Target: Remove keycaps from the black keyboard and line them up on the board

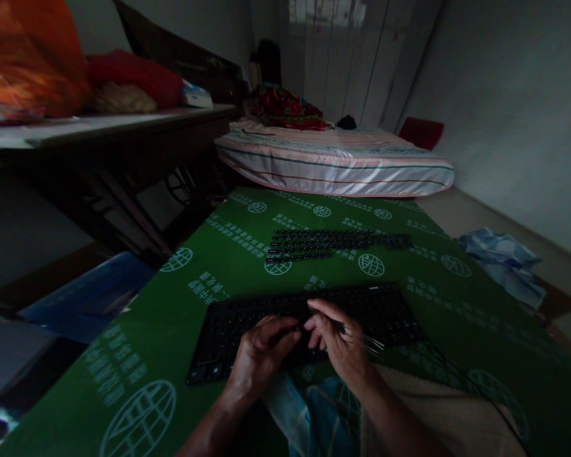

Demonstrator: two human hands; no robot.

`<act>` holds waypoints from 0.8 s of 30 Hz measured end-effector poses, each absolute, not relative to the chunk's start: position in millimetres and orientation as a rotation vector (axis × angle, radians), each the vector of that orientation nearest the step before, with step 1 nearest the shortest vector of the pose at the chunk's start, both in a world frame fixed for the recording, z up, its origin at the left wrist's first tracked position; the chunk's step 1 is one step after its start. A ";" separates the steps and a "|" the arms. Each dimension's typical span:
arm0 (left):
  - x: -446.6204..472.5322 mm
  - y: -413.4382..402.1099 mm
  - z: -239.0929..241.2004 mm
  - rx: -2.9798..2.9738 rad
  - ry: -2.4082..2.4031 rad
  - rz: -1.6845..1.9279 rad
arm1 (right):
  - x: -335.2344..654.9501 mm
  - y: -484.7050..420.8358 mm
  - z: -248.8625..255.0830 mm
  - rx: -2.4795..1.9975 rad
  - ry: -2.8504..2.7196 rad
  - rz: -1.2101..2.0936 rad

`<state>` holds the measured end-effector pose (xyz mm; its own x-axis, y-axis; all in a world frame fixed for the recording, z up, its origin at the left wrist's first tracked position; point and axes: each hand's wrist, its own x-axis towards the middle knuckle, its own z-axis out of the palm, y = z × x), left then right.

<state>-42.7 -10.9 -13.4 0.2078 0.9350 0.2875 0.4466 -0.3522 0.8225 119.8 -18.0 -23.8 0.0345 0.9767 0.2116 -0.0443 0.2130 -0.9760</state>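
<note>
A black keyboard (214, 333) lies on the green sheet in front of me, under both hands. My left hand (261, 349) is closed over its middle, thumb and forefinger pinching a small black piece that looks like a keycap (298, 327). Close by on the right, my right hand (337, 336) is curled around a thin tool with wire-like metal prongs (375, 344), which stick out behind the hand. The tool's other end is hidden by the fingers. Beyond the keyboard, loose black keycaps (314, 241) are set out in rows.
The green printed sheet (171, 330) covers the work surface. A cable (461, 374) runs from the keyboard to the lower right. Cloths (323, 412) lie nearest me. A bed (342, 165) stands behind, a cluttered table (171, 120) at left, a blue-white plastic bag (502, 260) at right.
</note>
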 end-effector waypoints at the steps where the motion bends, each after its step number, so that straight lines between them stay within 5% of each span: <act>1: -42.4 -11.4 -12.8 1.889 1.281 1.082 | 120.2 -18.4 -24.2 -1.046 -1.235 1.066; 24: -42.4 -16.7 -7.3 1.569 1.228 1.044 | 114.6 -25.5 -13.1 -0.922 -1.837 0.386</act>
<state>-42.4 -16.7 -7.3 0.1644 0.9811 0.1017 0.2582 -0.1423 0.9556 114.6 -25.5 -13.1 -0.2064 0.7400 0.6401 0.4202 0.6578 -0.6250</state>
